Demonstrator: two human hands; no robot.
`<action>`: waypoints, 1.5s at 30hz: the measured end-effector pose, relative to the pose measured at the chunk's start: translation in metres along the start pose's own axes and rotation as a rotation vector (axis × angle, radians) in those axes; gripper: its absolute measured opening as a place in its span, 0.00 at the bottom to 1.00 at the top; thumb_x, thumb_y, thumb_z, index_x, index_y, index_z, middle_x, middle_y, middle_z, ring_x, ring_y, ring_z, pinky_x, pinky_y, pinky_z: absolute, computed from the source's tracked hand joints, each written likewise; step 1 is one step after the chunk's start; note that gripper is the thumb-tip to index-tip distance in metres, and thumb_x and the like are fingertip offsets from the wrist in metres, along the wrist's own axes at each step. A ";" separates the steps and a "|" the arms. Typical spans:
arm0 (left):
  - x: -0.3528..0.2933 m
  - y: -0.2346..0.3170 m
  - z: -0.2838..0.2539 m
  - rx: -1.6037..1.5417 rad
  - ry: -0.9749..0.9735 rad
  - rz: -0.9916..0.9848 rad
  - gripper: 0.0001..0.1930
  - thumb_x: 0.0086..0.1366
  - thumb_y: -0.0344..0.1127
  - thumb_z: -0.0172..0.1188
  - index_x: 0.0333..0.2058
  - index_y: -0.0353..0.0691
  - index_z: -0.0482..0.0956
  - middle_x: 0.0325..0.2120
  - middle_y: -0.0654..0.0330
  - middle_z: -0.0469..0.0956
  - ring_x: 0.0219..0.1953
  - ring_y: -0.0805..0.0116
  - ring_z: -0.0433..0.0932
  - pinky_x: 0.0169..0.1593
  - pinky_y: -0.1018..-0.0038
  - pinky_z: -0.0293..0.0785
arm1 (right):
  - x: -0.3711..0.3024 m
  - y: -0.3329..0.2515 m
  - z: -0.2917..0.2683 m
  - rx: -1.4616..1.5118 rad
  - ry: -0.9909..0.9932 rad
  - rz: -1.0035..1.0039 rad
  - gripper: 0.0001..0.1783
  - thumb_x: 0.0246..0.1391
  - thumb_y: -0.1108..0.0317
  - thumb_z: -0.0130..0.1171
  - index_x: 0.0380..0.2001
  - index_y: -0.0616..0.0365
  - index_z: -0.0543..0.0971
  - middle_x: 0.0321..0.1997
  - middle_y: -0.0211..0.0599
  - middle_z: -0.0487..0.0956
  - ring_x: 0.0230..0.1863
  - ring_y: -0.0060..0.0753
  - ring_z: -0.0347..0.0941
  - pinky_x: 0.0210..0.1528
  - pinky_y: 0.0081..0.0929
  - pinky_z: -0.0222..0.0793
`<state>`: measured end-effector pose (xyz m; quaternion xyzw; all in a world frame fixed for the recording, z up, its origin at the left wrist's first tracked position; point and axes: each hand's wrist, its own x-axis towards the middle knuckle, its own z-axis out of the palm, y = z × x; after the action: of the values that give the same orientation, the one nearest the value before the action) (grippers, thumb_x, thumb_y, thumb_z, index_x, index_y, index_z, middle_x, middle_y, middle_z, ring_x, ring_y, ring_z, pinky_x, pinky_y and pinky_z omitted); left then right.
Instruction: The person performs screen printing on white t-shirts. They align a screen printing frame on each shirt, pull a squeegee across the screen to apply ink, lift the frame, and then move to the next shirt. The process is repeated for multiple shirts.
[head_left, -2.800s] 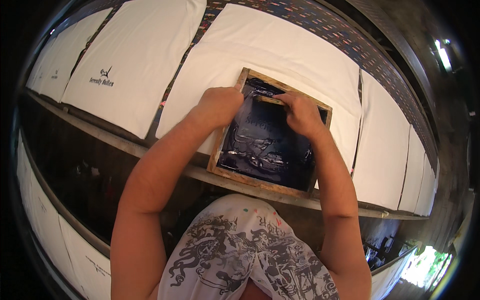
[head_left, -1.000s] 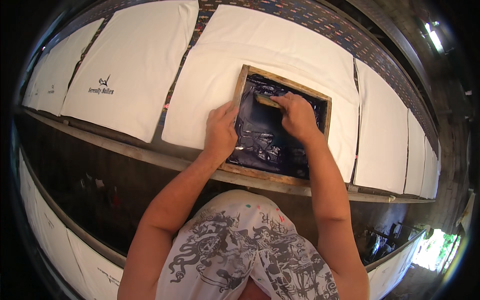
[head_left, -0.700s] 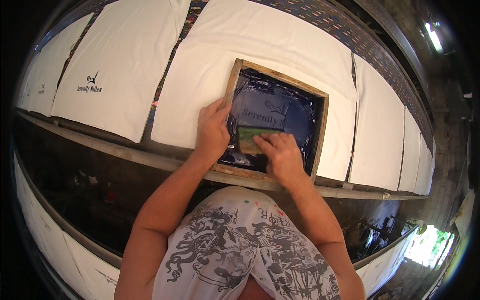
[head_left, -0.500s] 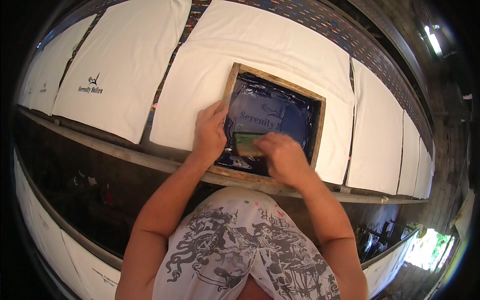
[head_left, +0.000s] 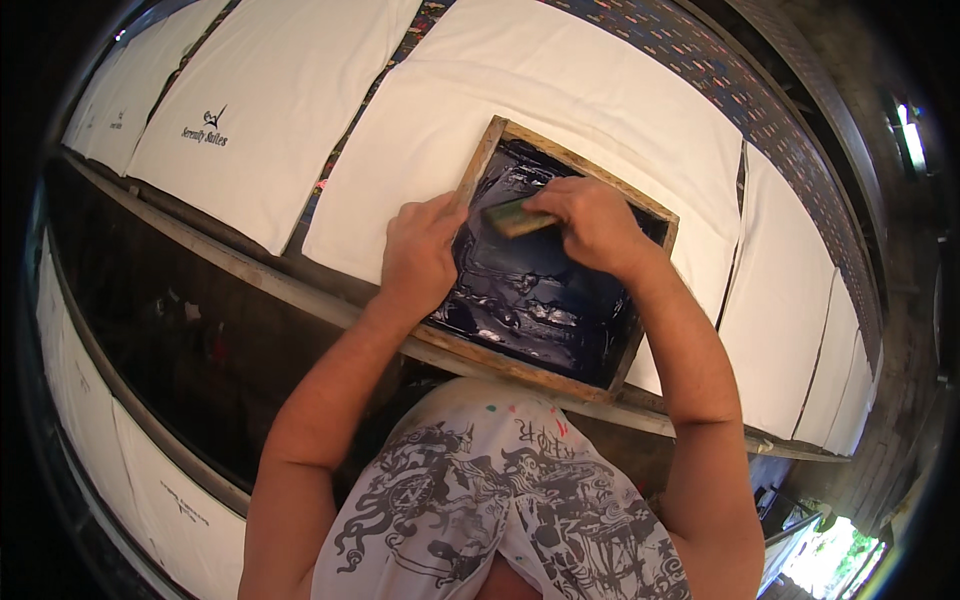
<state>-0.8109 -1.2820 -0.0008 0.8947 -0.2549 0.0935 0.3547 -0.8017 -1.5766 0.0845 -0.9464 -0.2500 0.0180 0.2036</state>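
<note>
A wooden-framed printing screen (head_left: 560, 386) lies on a white towel (head_left: 560, 65), its mesh smeared with dark ink (head_left: 540, 310). My left hand (head_left: 422, 245) grips the left side of the frame, fingers over the wood. In my right hand (head_left: 597, 222) is a squeegee with a greenish, ink-stained handle (head_left: 517, 217), held against the mesh in the upper middle of the screen. Its lower edge is hard to make out. The ink lies in wet, uneven ridges below the squeegee, and the design in the mesh is covered.
Left of the screen lies a white towel (head_left: 250, 130) with a dark printed logo; another white towel (head_left: 785, 300) lies on the right. A wooden rail (head_left: 230, 258) runs along the table's near edge. Patterned cloth (head_left: 690, 65) shows beyond the towels. More white towels (head_left: 170, 480) lie behind at lower left.
My right hand has pushed the squeegee away from me, from the lower part of the screen to its upper part. Ink now covers the design seen before. My left hand stays on the frame.
</note>
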 end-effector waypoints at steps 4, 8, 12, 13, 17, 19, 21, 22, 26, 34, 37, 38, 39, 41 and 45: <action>0.001 0.003 -0.002 0.008 0.013 -0.004 0.30 0.62 0.14 0.61 0.62 0.38 0.89 0.64 0.50 0.86 0.62 0.44 0.81 0.69 0.51 0.74 | -0.013 0.011 -0.002 0.009 -0.060 -0.172 0.25 0.45 0.82 0.69 0.48 0.54 0.94 0.49 0.39 0.90 0.57 0.51 0.86 0.62 0.46 0.82; 0.001 0.002 -0.002 0.001 0.019 0.013 0.30 0.62 0.12 0.60 0.62 0.38 0.89 0.63 0.49 0.87 0.61 0.44 0.82 0.68 0.52 0.75 | -0.044 0.025 -0.014 -0.001 -0.124 -0.202 0.25 0.45 0.81 0.71 0.49 0.53 0.94 0.51 0.37 0.90 0.58 0.49 0.85 0.62 0.46 0.81; 0.002 0.002 -0.004 0.006 0.010 0.021 0.30 0.64 0.11 0.60 0.62 0.38 0.89 0.63 0.49 0.87 0.61 0.45 0.82 0.68 0.53 0.76 | -0.091 0.028 -0.018 0.024 -0.115 -0.096 0.29 0.42 0.83 0.72 0.51 0.52 0.94 0.53 0.37 0.90 0.58 0.48 0.85 0.62 0.45 0.81; 0.002 0.001 -0.003 0.008 0.008 0.025 0.30 0.64 0.11 0.59 0.62 0.38 0.89 0.62 0.49 0.87 0.61 0.45 0.82 0.68 0.54 0.76 | -0.101 0.024 -0.017 0.018 -0.095 -0.061 0.29 0.42 0.83 0.72 0.51 0.52 0.94 0.53 0.37 0.90 0.58 0.48 0.85 0.62 0.45 0.81; 0.003 -0.002 -0.001 -0.028 0.017 0.026 0.28 0.62 0.13 0.62 0.59 0.37 0.91 0.62 0.50 0.87 0.60 0.42 0.82 0.67 0.51 0.76 | -0.135 -0.001 -0.003 0.013 0.006 0.095 0.31 0.40 0.83 0.74 0.52 0.53 0.94 0.52 0.37 0.90 0.58 0.48 0.85 0.62 0.44 0.80; 0.002 -0.008 0.002 -0.042 0.014 0.028 0.28 0.63 0.13 0.61 0.60 0.37 0.91 0.62 0.50 0.87 0.61 0.43 0.82 0.68 0.51 0.76 | -0.144 -0.021 0.005 -0.006 0.079 0.159 0.31 0.40 0.83 0.73 0.52 0.53 0.93 0.52 0.37 0.90 0.58 0.47 0.85 0.62 0.44 0.79; 0.001 -0.010 0.004 -0.042 0.018 0.032 0.27 0.64 0.14 0.62 0.60 0.37 0.91 0.62 0.51 0.87 0.61 0.43 0.81 0.68 0.51 0.76 | -0.148 -0.044 0.011 -0.035 0.126 0.231 0.30 0.42 0.84 0.71 0.52 0.55 0.93 0.52 0.37 0.89 0.57 0.47 0.85 0.61 0.45 0.78; 0.000 -0.012 0.004 -0.042 0.021 0.033 0.27 0.64 0.14 0.62 0.60 0.38 0.91 0.63 0.51 0.87 0.62 0.44 0.81 0.68 0.51 0.76 | -0.149 -0.053 0.016 -0.050 0.150 0.257 0.30 0.43 0.84 0.70 0.52 0.55 0.92 0.52 0.38 0.89 0.57 0.47 0.85 0.60 0.45 0.78; 0.002 -0.014 0.005 -0.131 0.005 0.021 0.26 0.66 0.15 0.61 0.61 0.36 0.90 0.63 0.47 0.86 0.62 0.41 0.80 0.69 0.51 0.75 | -0.155 -0.088 0.032 -0.063 0.220 0.368 0.33 0.39 0.87 0.67 0.53 0.58 0.92 0.53 0.41 0.90 0.57 0.50 0.85 0.59 0.47 0.78; -0.005 -0.026 0.015 -0.343 0.032 -0.021 0.20 0.76 0.21 0.57 0.63 0.32 0.88 0.67 0.41 0.83 0.68 0.38 0.79 0.73 0.51 0.75 | -0.166 -0.150 0.054 -0.103 0.225 0.483 0.34 0.39 0.86 0.69 0.55 0.57 0.91 0.53 0.41 0.90 0.56 0.49 0.84 0.60 0.46 0.77; -0.003 -0.023 0.015 -0.402 0.014 -0.053 0.20 0.76 0.21 0.59 0.63 0.32 0.88 0.67 0.41 0.83 0.70 0.38 0.78 0.75 0.52 0.74 | -0.166 -0.158 0.054 -0.091 0.242 0.498 0.33 0.40 0.85 0.68 0.54 0.58 0.91 0.53 0.42 0.90 0.55 0.52 0.85 0.59 0.48 0.78; -0.003 -0.024 0.014 -0.415 0.022 -0.062 0.20 0.76 0.22 0.59 0.63 0.31 0.88 0.67 0.41 0.83 0.69 0.38 0.79 0.75 0.52 0.74 | -0.165 -0.157 0.052 -0.086 0.255 0.487 0.32 0.41 0.86 0.68 0.54 0.58 0.91 0.51 0.42 0.90 0.54 0.53 0.85 0.58 0.49 0.79; -0.004 -0.024 0.016 -0.427 0.031 -0.071 0.20 0.77 0.22 0.60 0.63 0.31 0.88 0.67 0.41 0.83 0.69 0.39 0.79 0.75 0.52 0.74 | -0.163 -0.157 0.049 -0.081 0.268 0.476 0.31 0.42 0.86 0.67 0.53 0.58 0.91 0.50 0.42 0.90 0.53 0.54 0.85 0.58 0.50 0.79; -0.004 -0.022 0.018 -0.446 0.047 -0.082 0.19 0.77 0.23 0.61 0.63 0.30 0.87 0.66 0.41 0.84 0.69 0.40 0.79 0.75 0.53 0.74 | -0.159 -0.153 0.038 -0.063 0.227 0.487 0.29 0.45 0.85 0.66 0.53 0.58 0.91 0.47 0.43 0.90 0.52 0.55 0.86 0.56 0.50 0.80; -0.002 -0.022 0.019 -0.446 0.072 -0.095 0.20 0.77 0.24 0.62 0.64 0.27 0.85 0.64 0.41 0.85 0.68 0.41 0.80 0.75 0.55 0.75 | -0.123 -0.133 0.011 -0.012 0.090 0.474 0.26 0.51 0.84 0.64 0.53 0.57 0.91 0.44 0.45 0.90 0.50 0.57 0.87 0.52 0.50 0.81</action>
<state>-0.8012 -1.2801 -0.0281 0.8011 -0.2142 0.0500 0.5567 -0.9725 -1.5260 0.1188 -0.9797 -0.0115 0.0217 0.1988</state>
